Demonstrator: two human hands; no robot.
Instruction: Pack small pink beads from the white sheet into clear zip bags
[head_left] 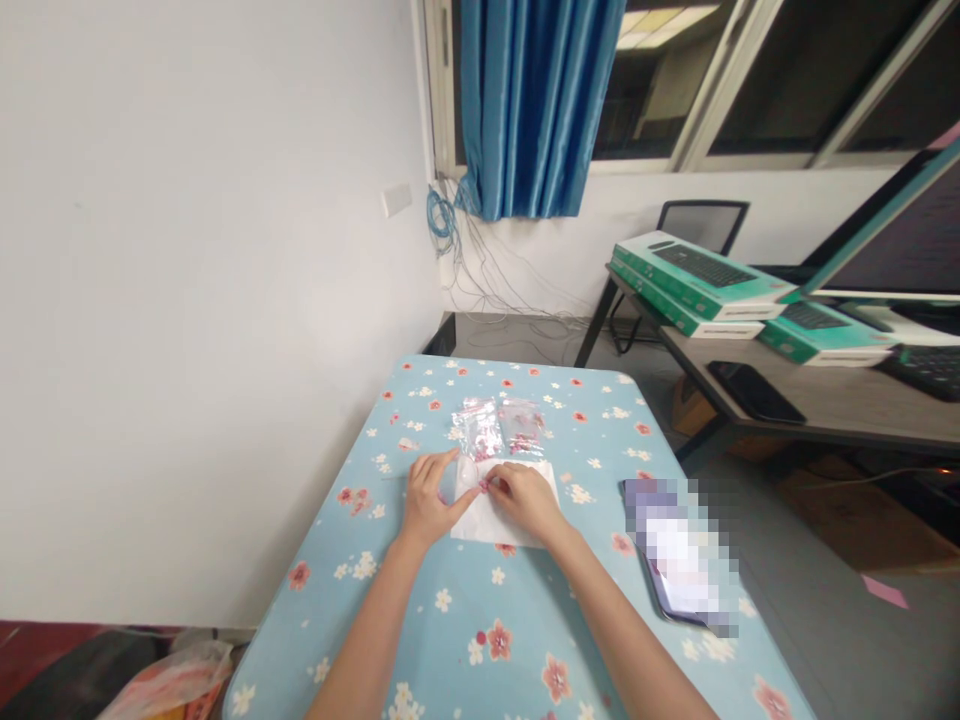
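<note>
My left hand point(433, 497) rests at the left edge of a white sheet point(487, 520). Its fingers are stretched out and apart, and the thumb reaches in toward my right fingertips. Over the sheet, my right hand point(525, 500) has its fingers pinched on a small pink piece point(484, 485), too small to make out exactly. Between the hands lies something clear, like a little plastic bag point(466, 472), partly covered by the left fingers. Just beyond the sheet are two clear zip bags, the left one point(481, 428) and the right one point(523, 428), both with small reddish-pink pieces inside.
A flowered light-blue cloth point(442, 650) covers the table. At its right side lies a phone point(656, 570) with a blurred screen. The white wall point(225, 300) runs close on the left. Another desk at right holds keyboard boxes point(697, 285), a dark phone point(756, 392) and a monitor point(900, 230).
</note>
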